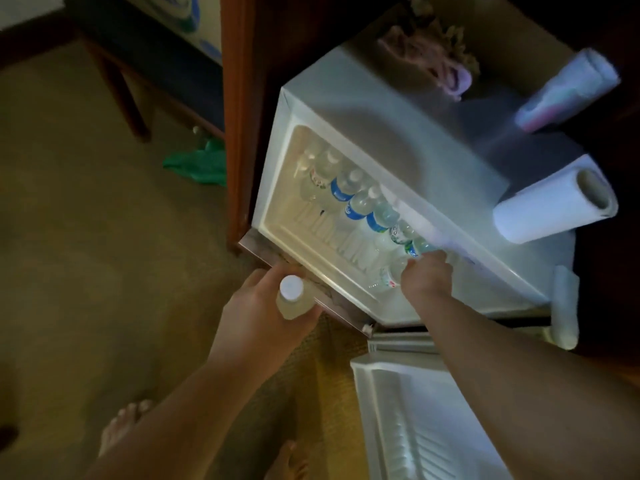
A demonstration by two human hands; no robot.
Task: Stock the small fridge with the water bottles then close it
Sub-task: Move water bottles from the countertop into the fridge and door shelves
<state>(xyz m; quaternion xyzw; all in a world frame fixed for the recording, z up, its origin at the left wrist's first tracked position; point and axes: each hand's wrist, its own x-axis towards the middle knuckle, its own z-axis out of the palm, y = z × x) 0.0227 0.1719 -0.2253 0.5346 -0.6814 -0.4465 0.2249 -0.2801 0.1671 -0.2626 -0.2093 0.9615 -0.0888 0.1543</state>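
Inside the small fridge, whose door hangs open toward me at the lower right, a row of water bottles lies on the shelf, several with blue labels, running from the back left to the front right. My right hand reaches into the front of that shelf, its fingers closed around a clear bottle that sits at the near end of the row, just beside the others. My left hand waits outside, near the fridge's lower front edge, with its fingers wrapped around a second bottle held upright, white cap toward me. On top of the fridge rest a paper towel roll, a rolled white cloth with a pink and green band, and a pinkish crumpled rag. A green cloth lies on the carpeted floor to the left, beside the wooden cabinet side. My bare feet show at the bottom.
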